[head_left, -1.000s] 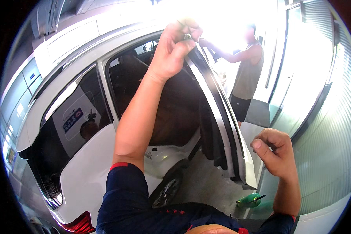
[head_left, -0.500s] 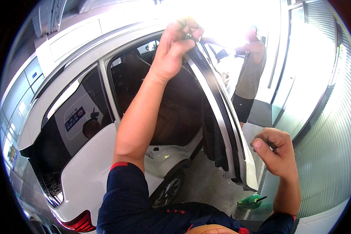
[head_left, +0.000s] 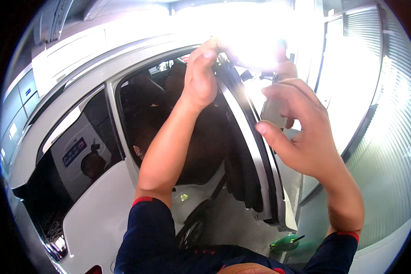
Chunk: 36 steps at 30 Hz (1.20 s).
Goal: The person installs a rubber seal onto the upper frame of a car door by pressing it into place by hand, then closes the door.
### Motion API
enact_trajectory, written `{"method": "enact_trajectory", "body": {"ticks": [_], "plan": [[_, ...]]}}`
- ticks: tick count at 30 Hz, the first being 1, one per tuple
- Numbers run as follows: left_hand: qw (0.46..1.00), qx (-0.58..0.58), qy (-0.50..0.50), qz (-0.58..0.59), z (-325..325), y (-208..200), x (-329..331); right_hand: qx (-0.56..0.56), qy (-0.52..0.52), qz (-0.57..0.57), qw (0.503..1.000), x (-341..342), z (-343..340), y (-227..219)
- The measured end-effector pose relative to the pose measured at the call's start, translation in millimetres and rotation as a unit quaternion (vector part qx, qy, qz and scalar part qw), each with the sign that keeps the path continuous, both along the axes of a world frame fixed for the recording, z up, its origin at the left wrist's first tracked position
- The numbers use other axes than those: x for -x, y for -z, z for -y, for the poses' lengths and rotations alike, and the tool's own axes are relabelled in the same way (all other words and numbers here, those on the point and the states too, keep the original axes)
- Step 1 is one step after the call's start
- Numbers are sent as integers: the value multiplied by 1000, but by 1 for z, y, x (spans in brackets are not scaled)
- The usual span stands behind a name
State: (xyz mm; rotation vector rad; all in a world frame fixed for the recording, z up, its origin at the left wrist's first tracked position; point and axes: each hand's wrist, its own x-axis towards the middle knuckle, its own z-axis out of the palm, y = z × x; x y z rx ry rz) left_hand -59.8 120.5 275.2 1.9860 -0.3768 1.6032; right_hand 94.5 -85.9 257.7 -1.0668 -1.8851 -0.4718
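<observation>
An open white car door (head_left: 255, 150) stands edge-on in front of me, its dark seal and bright inner edge showing. My left hand (head_left: 201, 77) is up at the door's top corner, its fingers bent over the edge there. Glare washes out the fingertips. To the right of the door, my right hand (head_left: 301, 123) is raised beside its outer side, thumb and fingers curved but apart, holding nothing that I can see. The white car body (head_left: 96, 210), with its dark rear side window (head_left: 77, 155), fills the left.
Beyond the door is another person (head_left: 273, 107), mostly hidden by my right hand and glare. A green container (head_left: 285, 243) with a dark stick-like part sits on the floor below the door. A ribbed translucent wall (head_left: 388, 150) runs along the right.
My right hand has risen and moved left, close to the door's outer side. My left hand has stayed at the door's top and dropped slightly. The view has shifted a little.
</observation>
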Motion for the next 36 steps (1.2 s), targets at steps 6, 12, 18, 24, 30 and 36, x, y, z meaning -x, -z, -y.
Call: {"method": "enact_trajectory", "body": {"ticks": [6, 12, 18, 24, 30, 36], "plan": [[994, -5, 98, 54, -1, 2, -8, -36, 56, 23, 998, 21, -29, -5], [988, -33, 133, 65, -5, 2, -12, -14, 37, -20, 999, 31, -48, -1], [981, 34, 181, 69, 3, 1, -18, -8, 23, -24, 999, 26, -54, 2], [985, -1, 160, 68, -8, 0, -18, -19, 2, -7, 1000, 22, -56, 1], [980, 17, 186, 60, -3, 1, -15, -14, -10, -7, 1000, 21, -57, -2], [980, 33, 183, 64, 6, -1, -16, -24, -20, -11, 999, 16, -59, -6]]}}
